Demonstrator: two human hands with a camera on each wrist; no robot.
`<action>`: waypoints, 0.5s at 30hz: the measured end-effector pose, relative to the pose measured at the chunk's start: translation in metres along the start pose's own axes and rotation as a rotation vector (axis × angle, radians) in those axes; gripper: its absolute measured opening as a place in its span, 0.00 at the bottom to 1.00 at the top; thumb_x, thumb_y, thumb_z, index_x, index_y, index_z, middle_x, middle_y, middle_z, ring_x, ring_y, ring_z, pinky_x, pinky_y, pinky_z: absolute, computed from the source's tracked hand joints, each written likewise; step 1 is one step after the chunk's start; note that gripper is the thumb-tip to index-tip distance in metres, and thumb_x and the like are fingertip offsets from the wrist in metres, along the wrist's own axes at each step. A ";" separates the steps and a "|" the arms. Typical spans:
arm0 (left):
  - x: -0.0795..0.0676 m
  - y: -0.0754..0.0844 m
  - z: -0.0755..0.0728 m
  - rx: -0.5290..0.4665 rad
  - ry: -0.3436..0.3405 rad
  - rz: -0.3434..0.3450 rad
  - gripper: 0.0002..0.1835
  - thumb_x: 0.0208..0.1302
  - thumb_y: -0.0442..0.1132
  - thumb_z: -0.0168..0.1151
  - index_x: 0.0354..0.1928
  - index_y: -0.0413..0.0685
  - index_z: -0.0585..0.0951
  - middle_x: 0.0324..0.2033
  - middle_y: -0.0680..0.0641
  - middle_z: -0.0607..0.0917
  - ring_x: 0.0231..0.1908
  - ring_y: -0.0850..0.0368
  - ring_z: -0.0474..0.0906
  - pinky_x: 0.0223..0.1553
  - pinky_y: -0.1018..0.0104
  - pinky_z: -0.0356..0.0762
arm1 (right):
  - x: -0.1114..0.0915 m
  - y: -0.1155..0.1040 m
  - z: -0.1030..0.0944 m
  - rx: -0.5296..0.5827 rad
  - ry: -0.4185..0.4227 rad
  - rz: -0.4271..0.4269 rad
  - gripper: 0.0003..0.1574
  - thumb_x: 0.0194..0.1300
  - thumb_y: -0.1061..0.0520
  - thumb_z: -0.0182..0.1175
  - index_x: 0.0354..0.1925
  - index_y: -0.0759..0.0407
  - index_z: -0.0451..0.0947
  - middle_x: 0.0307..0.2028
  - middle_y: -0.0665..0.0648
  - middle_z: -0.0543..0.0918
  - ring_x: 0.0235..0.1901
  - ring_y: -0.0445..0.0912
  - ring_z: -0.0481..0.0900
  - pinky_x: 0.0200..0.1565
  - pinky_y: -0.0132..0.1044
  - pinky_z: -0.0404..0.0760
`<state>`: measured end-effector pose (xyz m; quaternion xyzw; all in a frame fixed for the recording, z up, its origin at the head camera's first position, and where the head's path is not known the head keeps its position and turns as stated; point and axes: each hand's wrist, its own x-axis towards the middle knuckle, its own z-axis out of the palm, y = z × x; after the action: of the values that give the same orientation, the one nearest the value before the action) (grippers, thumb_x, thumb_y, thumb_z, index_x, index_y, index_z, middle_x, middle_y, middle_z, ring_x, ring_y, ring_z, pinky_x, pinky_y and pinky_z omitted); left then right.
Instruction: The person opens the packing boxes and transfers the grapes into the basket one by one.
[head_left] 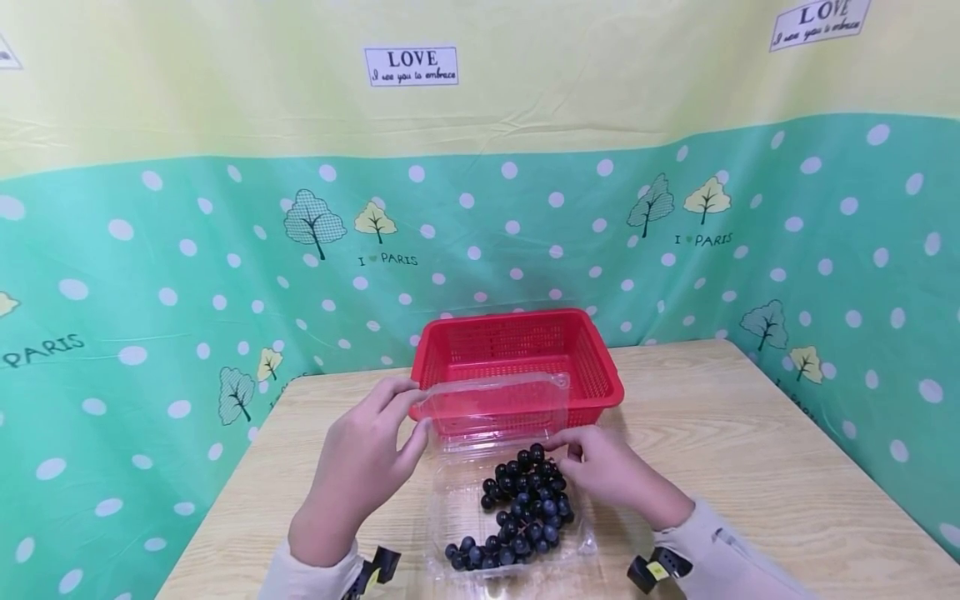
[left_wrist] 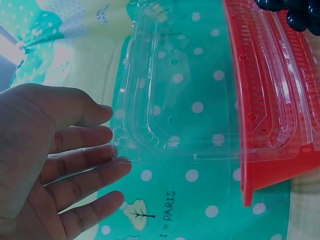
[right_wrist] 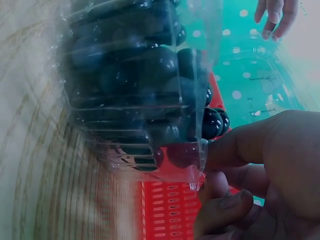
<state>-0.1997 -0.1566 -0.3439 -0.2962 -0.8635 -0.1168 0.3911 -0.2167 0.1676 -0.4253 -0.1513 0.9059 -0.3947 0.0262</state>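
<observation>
A clear plastic clamshell container lies on the table with its lid raised at the back. Dark grapes on their stems fill mainly the right side and front of its base. My left hand is beside the lid's upper left corner; in the left wrist view its fingers are spread and fairly straight, fingertips right at the lid's edge. With its fingers bent, my right hand holds the base's right rim near the back corner, as the right wrist view also shows, close to the grapes.
Directly behind the clamshell stands a red plastic basket with slotted walls, partly seen through the lid. The wooden table extends to both sides. A green and yellow printed curtain hangs behind the table and along its sides.
</observation>
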 end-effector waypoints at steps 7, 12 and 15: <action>0.000 0.001 -0.001 0.011 0.001 -0.001 0.14 0.59 0.40 0.71 0.47 0.45 0.88 0.47 0.49 0.86 0.27 0.61 0.81 0.26 0.68 0.84 | 0.001 0.003 0.001 -0.030 0.010 0.008 0.17 0.66 0.63 0.60 0.47 0.48 0.89 0.20 0.49 0.75 0.19 0.38 0.67 0.20 0.30 0.68; 0.000 0.001 -0.001 0.008 0.001 -0.003 0.14 0.59 0.40 0.71 0.47 0.45 0.88 0.47 0.49 0.86 0.28 0.61 0.83 0.27 0.67 0.85 | 0.002 0.005 0.002 -0.040 0.010 -0.006 0.13 0.69 0.62 0.60 0.44 0.49 0.89 0.25 0.47 0.81 0.23 0.40 0.71 0.24 0.31 0.72; 0.000 0.001 -0.001 0.005 0.000 -0.001 0.14 0.59 0.40 0.71 0.47 0.45 0.88 0.47 0.49 0.86 0.28 0.61 0.82 0.27 0.67 0.85 | 0.003 0.006 0.003 -0.037 0.016 -0.016 0.11 0.71 0.62 0.61 0.43 0.51 0.89 0.29 0.47 0.84 0.25 0.41 0.74 0.25 0.32 0.74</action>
<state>-0.1981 -0.1567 -0.3432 -0.2945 -0.8639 -0.1150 0.3919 -0.2200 0.1681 -0.4314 -0.1559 0.9119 -0.3793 0.0130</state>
